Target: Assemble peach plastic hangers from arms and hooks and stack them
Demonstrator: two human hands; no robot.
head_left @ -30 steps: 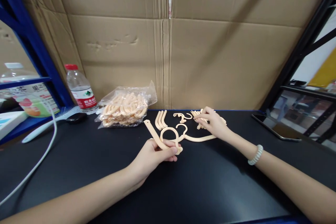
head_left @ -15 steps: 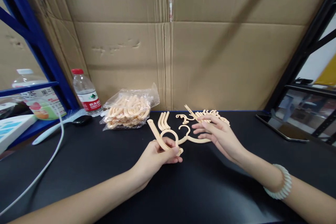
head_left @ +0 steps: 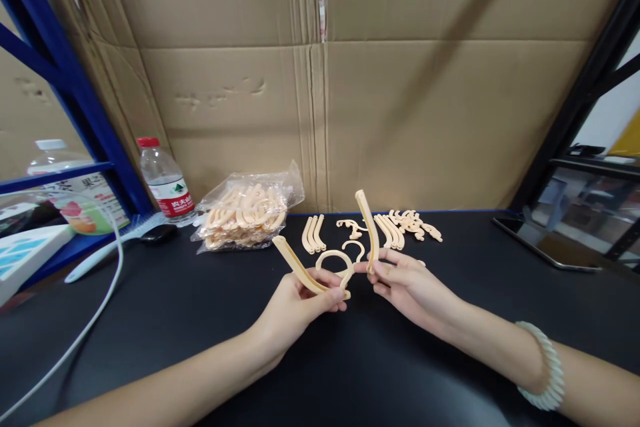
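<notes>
My left hand (head_left: pixel 300 300) is closed on a cream plastic piece (head_left: pixel 305 270), a long curved arm joined to a ring, held just above the black table (head_left: pixel 200 320). My right hand (head_left: pixel 405 283) pinches the lower end of a second curved cream arm (head_left: pixel 367 227), which stands nearly upright right beside the ring. Behind my hands lie loose cream parts: curved arms (head_left: pixel 313 233), small hooks (head_left: pixel 353 227) and a further pile (head_left: pixel 410 223).
A clear bag of cream parts (head_left: pixel 245 210) lies at the back left, next to a water bottle (head_left: pixel 165 180). Cardboard sheets (head_left: pixel 320 80) wall the back. A white cable (head_left: pixel 95 300), a brush (head_left: pixel 115 243) and blue shelving (head_left: pixel 75 93) are left; a tablet (head_left: pixel 545 243) lies right.
My right hand left the pile at the back, lifted one curved arm and brought it toward me, next to the piece in my left hand. The left hand barely moved.
</notes>
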